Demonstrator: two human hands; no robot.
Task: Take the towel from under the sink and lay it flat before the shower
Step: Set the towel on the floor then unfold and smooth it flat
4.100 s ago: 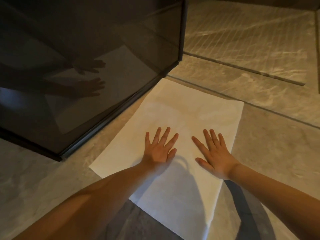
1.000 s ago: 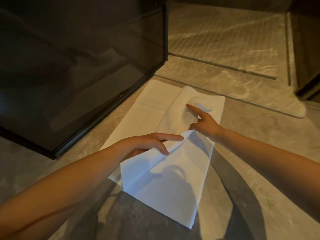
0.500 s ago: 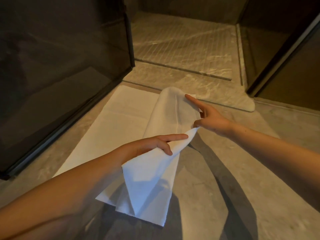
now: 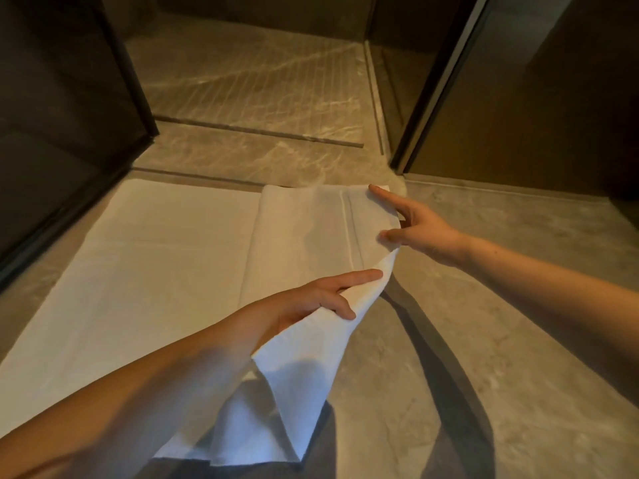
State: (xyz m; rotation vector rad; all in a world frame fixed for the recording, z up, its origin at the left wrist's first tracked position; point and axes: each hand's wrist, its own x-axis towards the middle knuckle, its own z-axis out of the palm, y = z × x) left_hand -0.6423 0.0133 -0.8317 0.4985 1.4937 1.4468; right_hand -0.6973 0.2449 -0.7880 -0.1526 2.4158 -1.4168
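Dark glass panel [image 4: 62, 115] is standing at left, its black frame running along the white towel's [image 4: 166, 271] left side, near it. A second dark panel with a black frame [image 4: 432, 81] is standing at right. Between the two the opening is showing the grooved shower floor [image 4: 249, 81], with a thin dark line [image 4: 262, 133] crossing it and a marble-look sill [image 4: 259, 157] in front. Nothing is lying on the towel apart from the hands.

The towel is lying on the tiled floor [image 4: 484, 305] just before the sill. Its left part is lying flat; its right part is folded over and lifted. Left hand [image 4: 311, 302] is pinching the lifted layer near its near end, one finger stretched out on top, and cloth is hanging down from the grip. Right hand [image 4: 418, 229] is holding the same layer at the far right corner, with forefinger and thumb on top. Hands are apart, each clamped on the towel.

The right hand's other fingers are hiding behind the cloth. The left forearm is covering the towel's near edge. The left corner is running out of frame, and both panels are being cut off at the top.

The floor is grey-beige stone-look tile, dim warm light, and long arm shadows [image 4: 442, 357] are falling across it at right.
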